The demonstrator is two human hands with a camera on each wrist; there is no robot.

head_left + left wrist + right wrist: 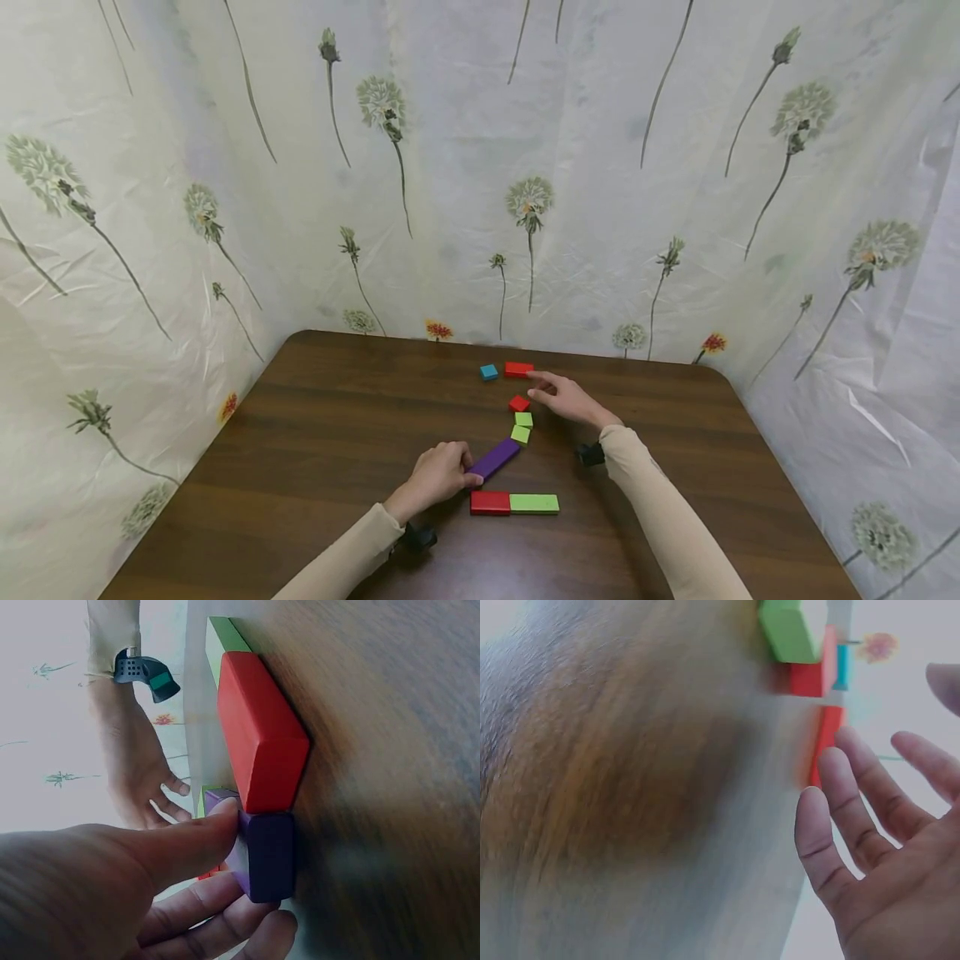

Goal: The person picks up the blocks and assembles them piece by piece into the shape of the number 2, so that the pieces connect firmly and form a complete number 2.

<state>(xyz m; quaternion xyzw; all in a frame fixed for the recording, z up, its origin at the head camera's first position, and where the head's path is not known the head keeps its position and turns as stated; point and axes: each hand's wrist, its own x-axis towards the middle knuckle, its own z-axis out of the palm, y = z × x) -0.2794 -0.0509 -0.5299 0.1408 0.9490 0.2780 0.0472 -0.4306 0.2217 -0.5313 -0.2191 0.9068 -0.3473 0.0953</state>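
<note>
My left hand pinches the near end of a long purple block between thumb and fingers; the block lies slanted on the table. Off its far end runs a short line of two small green blocks and a small red block. Fingers apart and loosely bent, my right hand hovers by the right end of a red oblong block at the back. Whether a fingertip touches that block I cannot tell. In the right wrist view nothing sits within the right hand.
A small blue block lies just left of the back red oblong. Nearer than the purple block, a red block and a green oblong lie end to end. A flower-patterned curtain surrounds the brown wooden table.
</note>
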